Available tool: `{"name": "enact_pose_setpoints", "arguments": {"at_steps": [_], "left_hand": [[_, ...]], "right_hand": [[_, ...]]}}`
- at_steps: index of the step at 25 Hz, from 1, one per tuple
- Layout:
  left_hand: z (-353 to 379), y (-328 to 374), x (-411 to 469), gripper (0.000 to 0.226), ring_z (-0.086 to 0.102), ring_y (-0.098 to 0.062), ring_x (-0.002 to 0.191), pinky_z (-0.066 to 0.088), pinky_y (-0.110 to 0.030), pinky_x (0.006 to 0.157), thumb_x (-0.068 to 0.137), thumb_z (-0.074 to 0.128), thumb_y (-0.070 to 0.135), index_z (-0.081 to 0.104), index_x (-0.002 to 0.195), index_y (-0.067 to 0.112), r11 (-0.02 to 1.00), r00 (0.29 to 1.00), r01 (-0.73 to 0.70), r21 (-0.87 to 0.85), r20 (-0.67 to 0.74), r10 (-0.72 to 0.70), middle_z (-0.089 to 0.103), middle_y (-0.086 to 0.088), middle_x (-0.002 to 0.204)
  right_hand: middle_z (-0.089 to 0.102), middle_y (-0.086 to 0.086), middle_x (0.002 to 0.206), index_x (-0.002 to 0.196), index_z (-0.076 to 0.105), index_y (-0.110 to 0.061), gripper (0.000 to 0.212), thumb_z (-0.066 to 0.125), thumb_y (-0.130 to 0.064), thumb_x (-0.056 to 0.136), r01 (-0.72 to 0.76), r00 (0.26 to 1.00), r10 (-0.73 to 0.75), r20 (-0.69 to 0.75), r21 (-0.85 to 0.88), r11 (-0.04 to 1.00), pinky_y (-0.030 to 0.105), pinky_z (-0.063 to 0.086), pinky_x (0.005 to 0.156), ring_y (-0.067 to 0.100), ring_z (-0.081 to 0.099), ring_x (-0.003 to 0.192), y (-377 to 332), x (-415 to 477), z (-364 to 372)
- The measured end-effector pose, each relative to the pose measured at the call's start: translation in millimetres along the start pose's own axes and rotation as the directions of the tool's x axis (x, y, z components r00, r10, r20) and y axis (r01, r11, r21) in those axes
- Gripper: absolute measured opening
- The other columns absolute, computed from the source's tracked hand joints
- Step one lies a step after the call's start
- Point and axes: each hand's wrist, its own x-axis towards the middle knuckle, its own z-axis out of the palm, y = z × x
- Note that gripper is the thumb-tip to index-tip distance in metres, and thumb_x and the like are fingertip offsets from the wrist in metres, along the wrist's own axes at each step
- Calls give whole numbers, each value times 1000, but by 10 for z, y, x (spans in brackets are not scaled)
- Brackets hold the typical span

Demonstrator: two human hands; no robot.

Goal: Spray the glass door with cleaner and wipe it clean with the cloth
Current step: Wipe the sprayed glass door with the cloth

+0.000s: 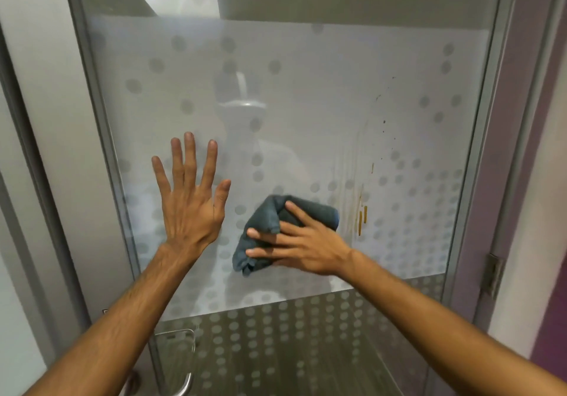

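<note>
L hand [191, 208]: flat on the glass door [306, 113], palm down, fingers spread wide, thumb out to the side. Holds nothing, just braced against the pane near the frame edge.

R hand [302, 245]: fingers splayed over a bunched cloth [264, 227], pressing it onto the glass. No pinch; fingertips and palm pin it flat. Cloth sits under and beyond the R fingers, betw the two hands, part folding up above the index finger.

Cloth: dark grey-blue, soft nap, looks like microfibre, crumpled w/ rolled edges.

Door: frosted film w/ rows of round dots, denser low down; clear dotted band below the R wrist. Grey metal frame [101, 138] just outside the L hand. Just beyond the cloth's far end, away from the L hand: yellow-brown drip stains [362, 217], vertical streaks w/ a few dark specks higher up. Streaks close to cloth, not touching as far as I can tell.

Below L forearm: curved metal door handle [187, 362], shiny. Hinge plate [492, 273] on jamb, well out past the R wrist. Purple wall [549, 288] beyond that.
</note>
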Motion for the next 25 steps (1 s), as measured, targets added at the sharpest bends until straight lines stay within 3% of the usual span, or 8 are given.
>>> {"name": "enact_pose_setpoints", "arguments": {"at_steps": [2, 6, 12, 15, 19, 25], "left_hand": [[-16, -14, 30, 67, -1, -36, 156, -1, -65, 122, 104, 18, 52, 8, 161, 19, 1000, 1000, 19, -11, -2, -19, 0, -17, 168], [-19, 63, 72, 67, -2, -36, 156, -2, -64, 123, 104, 21, 50, 7, 161, 19, 999, 1000, -22, -39, -16, 22, 0, -18, 168], [88, 297, -11, 68, 2, -38, 156, 0, -65, 122, 104, 26, 51, 8, 161, 19, 1000, 999, 12, -16, -49, -13, 4, -20, 168], [140, 456, -87, 71, 4, -39, 155, 0, -65, 122, 102, 26, 55, 11, 160, 18, 1000, 999, -2, 24, -42, 3, 7, -21, 167], [198, 729, -141, 71, 4, -39, 156, -1, -65, 122, 102, 25, 56, 10, 160, 19, 999, 999, 19, 30, -51, -18, 7, -21, 167], [196, 969, -69, 68, 1, -36, 156, 2, -64, 123, 104, 22, 55, 9, 161, 21, 996, 998, 39, 78, -53, -35, 4, -18, 168]], "right_hand": [[10, -5, 173, 162, 15, -41, 52, 23, -53, 111, -146, 988, 146, -44, 5, 989, 64, 3, 126, 26, 13, 159, 314, 153, -228], [14, 1, 172, 162, 19, -39, 58, 29, -60, 108, -437, 886, 435, -161, 25, 899, 67, 6, 124, 26, 13, 159, 889, 451, -614], [27, 3, 168, 158, 34, -37, 50, 40, -49, 110, -532, 771, 558, -308, 171, 829, 69, 16, 122, 28, 21, 157, 443, 361, -302], [30, 2, 167, 157, 37, -36, 50, 47, -42, 109, -449, 814, 502, -292, 231, 863, 70, 18, 121, 28, 25, 156, -11, -38, 18], [13, -1, 172, 163, 19, -32, 63, 50, -29, 108, -196, 971, 217, -103, 184, 963, 64, -3, 125, 27, 21, 157, -554, -840, 515], [2, -3, 173, 164, 7, -32, 64, 40, -27, 110, 126, 992, -126, 1, 82, 989, 58, -3, 127, 24, 9, 160, -2, -992, 412]]}}
